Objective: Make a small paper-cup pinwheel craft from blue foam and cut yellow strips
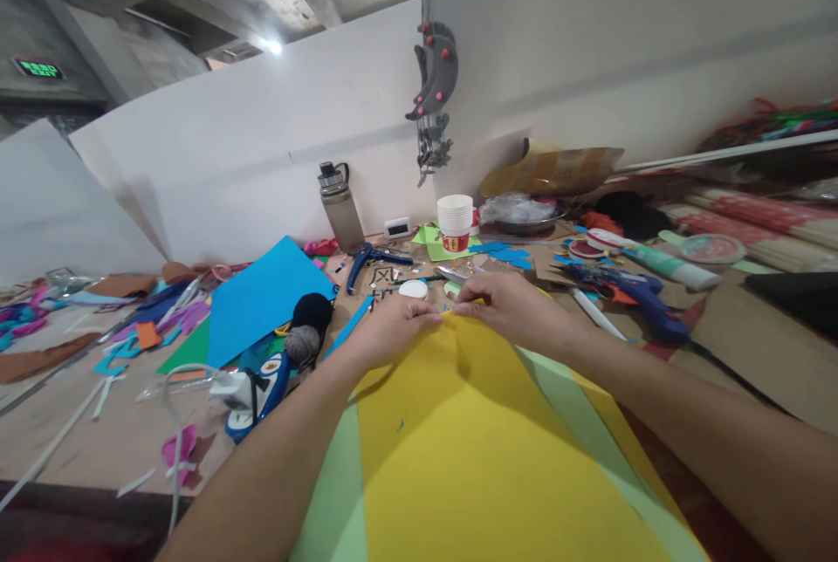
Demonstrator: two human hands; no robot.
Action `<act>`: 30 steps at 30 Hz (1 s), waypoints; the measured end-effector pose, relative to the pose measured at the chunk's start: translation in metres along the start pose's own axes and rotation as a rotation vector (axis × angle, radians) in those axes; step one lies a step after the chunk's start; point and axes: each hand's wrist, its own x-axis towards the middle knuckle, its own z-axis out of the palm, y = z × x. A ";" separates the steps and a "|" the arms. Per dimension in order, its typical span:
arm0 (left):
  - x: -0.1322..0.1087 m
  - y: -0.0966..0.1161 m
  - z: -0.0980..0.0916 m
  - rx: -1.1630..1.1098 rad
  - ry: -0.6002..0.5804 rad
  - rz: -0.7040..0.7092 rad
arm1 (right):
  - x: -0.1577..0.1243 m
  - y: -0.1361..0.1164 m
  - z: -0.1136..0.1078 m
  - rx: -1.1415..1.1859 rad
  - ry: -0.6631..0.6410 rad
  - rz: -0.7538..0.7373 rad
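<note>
A large yellow sheet (471,440) lies in front of me, over light green sheets (337,492) that show at both sides. My left hand (396,331) pinches the far edge of the yellow sheet between thumb and fingers. Close beside it, my right hand (494,304) pinches the same edge, and the sheet puckers slightly just below. The fingertips of both hands nearly meet. Just beyond my left hand is a small white round lid (413,290). The blades of scissors (450,275) show beyond my right hand, whose fingers hide part of them.
Blue card (262,300), dark yarn balls (312,311) and a white plug (232,389) with a cable are on the left. Paper cups (455,217) and a bottle (341,213) stand at the back. A blue glue gun (655,309) with a black cord lies right.
</note>
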 end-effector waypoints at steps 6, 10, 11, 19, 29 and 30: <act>-0.001 0.006 0.002 0.087 0.000 0.032 | 0.000 -0.006 -0.007 -0.058 -0.076 0.022; -0.004 0.012 0.006 0.095 0.000 0.085 | -0.002 -0.015 -0.008 -0.123 -0.105 -0.092; -0.005 0.013 0.006 0.108 0.002 0.094 | -0.003 -0.016 -0.007 -0.132 -0.120 -0.099; -0.001 0.004 -0.001 0.061 -0.045 0.042 | -0.001 -0.013 -0.012 -0.174 -0.141 -0.042; -0.001 -0.006 -0.021 -0.027 -0.109 -0.003 | 0.000 -0.012 -0.028 -0.234 -0.170 0.013; -0.001 -0.006 -0.022 -0.019 -0.106 0.001 | 0.000 -0.012 -0.029 -0.227 -0.167 0.026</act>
